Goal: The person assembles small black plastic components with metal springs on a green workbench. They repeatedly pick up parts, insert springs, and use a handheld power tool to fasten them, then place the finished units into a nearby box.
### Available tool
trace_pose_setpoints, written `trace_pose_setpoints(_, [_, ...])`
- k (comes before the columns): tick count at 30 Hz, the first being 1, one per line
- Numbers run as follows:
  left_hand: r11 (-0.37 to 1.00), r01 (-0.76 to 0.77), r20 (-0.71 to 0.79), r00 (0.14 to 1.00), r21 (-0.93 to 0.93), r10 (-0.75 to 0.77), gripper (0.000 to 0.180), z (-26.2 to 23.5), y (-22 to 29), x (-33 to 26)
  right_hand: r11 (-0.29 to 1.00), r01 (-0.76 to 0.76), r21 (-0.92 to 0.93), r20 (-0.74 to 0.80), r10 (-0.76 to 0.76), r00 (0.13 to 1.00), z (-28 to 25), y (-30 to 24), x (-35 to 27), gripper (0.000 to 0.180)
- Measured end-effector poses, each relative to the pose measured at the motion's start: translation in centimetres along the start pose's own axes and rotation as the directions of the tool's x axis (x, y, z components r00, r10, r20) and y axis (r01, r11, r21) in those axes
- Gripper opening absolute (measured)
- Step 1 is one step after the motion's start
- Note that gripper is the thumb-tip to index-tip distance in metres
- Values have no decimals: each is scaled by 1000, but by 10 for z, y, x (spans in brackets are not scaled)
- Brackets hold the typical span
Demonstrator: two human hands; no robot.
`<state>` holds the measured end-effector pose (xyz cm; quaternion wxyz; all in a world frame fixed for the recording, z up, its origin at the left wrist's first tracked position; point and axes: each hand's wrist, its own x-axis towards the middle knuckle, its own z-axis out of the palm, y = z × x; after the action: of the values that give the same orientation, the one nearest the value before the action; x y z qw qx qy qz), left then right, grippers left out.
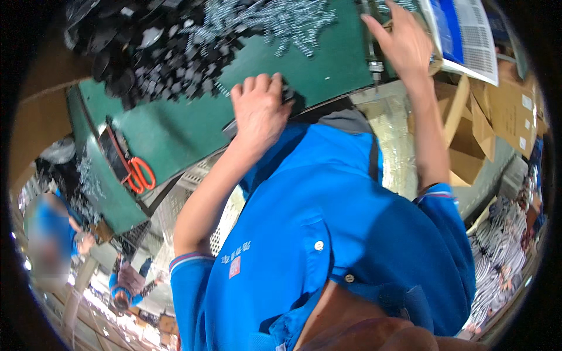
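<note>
My left hand (260, 111) rests at the near edge of a green-topped table (187, 131), its fingers curled. A small dark thing (287, 93) shows beside its fingertips; its kind is hard to make out. Beyond that hand lie a heap of small black pieces (170, 76) and a pile of silvery ridged parts (266, 23), screws or springs. My right hand (405, 44) is at the table's far right, thumb and fingers apart, over more silvery parts (401, 4). Near it stands a slim metal fitting (375, 67) at the table edge.
Orange-handled scissors (139, 174) lie on the table at the left, near a dark flat case (114, 155). At right are a printed sheet (477, 44), open cardboard boxes (465, 149) and a striped heap (500, 251). Two people (50, 234) in blue are at lower left.
</note>
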<state>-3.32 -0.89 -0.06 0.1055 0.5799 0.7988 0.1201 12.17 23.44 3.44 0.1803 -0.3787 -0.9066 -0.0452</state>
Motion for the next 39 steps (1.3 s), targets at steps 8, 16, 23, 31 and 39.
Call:
trace_pose_setpoints(8, [998,22,-83,996,-60,-27,55,7,0,-1,955,-22,-295,506,176,844,29,-8,46,83])
trace_pose_setpoints(16, [992,-28,37,999,125,23,42,12,4,9,654,-337,677,213,265,941,2,39,54,40])
trace_pose_setpoints(23, [989,-48,-44,998,137,55,51,14,2,3,-230,-61,971,183,557,810,-52,-26,59,61])
trace_pose_setpoints(31, [974,-93,41,995,207,86,45,10,5,9,-506,-95,857,292,325,900,-53,-75,32,47])
trace_pose_setpoints(39, [992,-85,6,996,91,85,54,5,1,4,-171,-33,985,108,456,883,-16,28,-22,22])
